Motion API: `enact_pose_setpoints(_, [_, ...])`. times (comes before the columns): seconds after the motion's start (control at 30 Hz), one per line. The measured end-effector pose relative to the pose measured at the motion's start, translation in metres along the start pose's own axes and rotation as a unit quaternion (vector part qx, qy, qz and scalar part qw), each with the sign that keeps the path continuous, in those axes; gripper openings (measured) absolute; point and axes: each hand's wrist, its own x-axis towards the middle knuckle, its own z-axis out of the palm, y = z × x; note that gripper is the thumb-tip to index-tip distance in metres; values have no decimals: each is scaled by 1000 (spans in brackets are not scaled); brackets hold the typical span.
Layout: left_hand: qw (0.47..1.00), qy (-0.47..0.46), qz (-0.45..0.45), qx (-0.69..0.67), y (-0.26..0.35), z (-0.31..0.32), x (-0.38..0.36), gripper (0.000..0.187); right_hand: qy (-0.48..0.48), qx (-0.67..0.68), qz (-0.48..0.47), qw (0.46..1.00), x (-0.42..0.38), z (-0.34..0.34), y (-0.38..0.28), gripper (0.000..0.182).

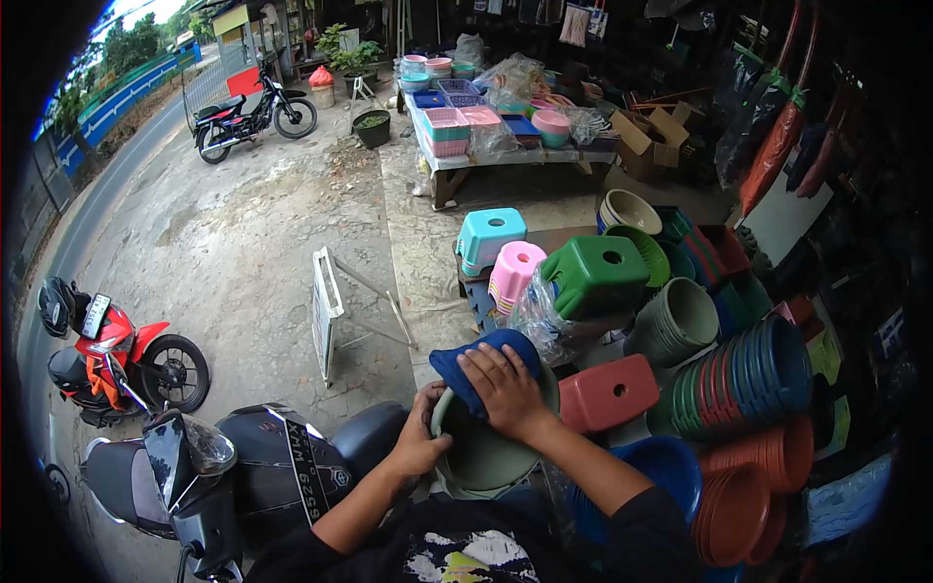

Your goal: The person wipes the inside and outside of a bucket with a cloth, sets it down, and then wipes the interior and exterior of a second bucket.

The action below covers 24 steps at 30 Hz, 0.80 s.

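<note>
In the head view, a grey-green plastic bucket point(478, 459) is right in front of my body, its open mouth facing up toward me. My left hand point(424, 434) grips its left rim, thumb inside and fingers outside. A dark blue cloth point(455, 373) is bunched over the far rim. My right hand point(503, 391) presses on this cloth, fingers lying over it. Just right of the bucket lies a red plastic stool point(609, 392). Beyond my hands are a clear plastic bag point(540, 321) and a green stool point(595, 276). The bucket's base is hidden.
Stacked buckets point(734, 377), blue basins point(653, 476) and brown pots point(731, 513) crowd the right. Pink stools point(515, 274) and cyan stools point(491, 236) stand ahead. A sign frame point(328, 313) and a parked black scooter point(282, 457) are on the left. Baskets cover a table point(445, 183) behind.
</note>
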Motion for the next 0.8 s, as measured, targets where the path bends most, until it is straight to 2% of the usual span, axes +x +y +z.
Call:
enact_pose_setpoints(0.07, [998, 14, -27, -51, -2, -2, -2, 67, -43, 44, 125, 990, -6, -1, 17, 64])
enact_pose_setpoints(0.1, [998, 11, -27, -50, -2, -3, -3, 67, -58, 67, 157, 984, -12, -2, 25, 73])
enact_pose_setpoints(0.13, [997, 17, -34, -61, -2, -4, -3, 66, -56, 66, 160, 983, -19, -4, 31, 73])
enact_pose_setpoints(0.2, [997, 19, -38, -71, -3, -9, -3, 64, -116, 133, 242, 954, -35, -5, 40, 80])
enact_pose_setpoints(0.23, [998, 21, -25, -62, -6, -12, -3, 64, -108, 132, 258, 951, -47, 1, 42, 82])
enact_pose_setpoints(0.27, [998, 22, -11, -53, -8, -15, -2, 65, -105, 131, 260, 951, -62, 10, 44, 82])
enact_pose_setpoints(0.33, [998, 34, -17, -55, -10, -22, 0, 66, -84, 216, 385, 893, -95, 33, 44, 75])
enact_pose_setpoints(0.37, [997, 48, -22, -57, -11, -26, 1, 67, -82, 216, 386, 893, -112, 48, 42, 75])
enact_pose_setpoints(0.43, [998, 25, -32, -43, -21, -40, 6, 68, -13, 363, 442, 820, -134, 66, 36, 67])
enact_pose_setpoints(0.5, [998, 3, -46, -30, -25, -42, 6, 69, 6, 375, 461, 804, -145, 67, 24, 64])
enact_pose_setpoints(0.53, [979, 67, 32, 189, -25, -40, 7, 70, 24, 387, 477, 788, -146, 64, 17, 62])
enact_pose_setpoints(0.57, [903, 125, 110, 397, -23, -36, 6, 73, 24, 388, 481, 786, -145, 64, 10, 62])
enact_pose_setpoints(0.6, [903, 122, 107, 397, -15, -27, 2, 73, 32, 365, 496, 787, -142, 63, 4, 60])
enact_pose_setpoints(0.67, [809, 8, 153, 568, 4, 3, -12, 70, 36, 342, 515, 785, -133, 61, -7, 58])
enact_pose_setpoints(0.73, [847, -172, 95, 494, -13, 26, -31, 65, 31, 310, 587, 747, -118, 58, -15, 57])
enact_pose_setpoints(0.8, [844, -193, 74, 494, -50, 36, -45, 59, 54, 312, 605, 731, -110, 61, -16, 53])
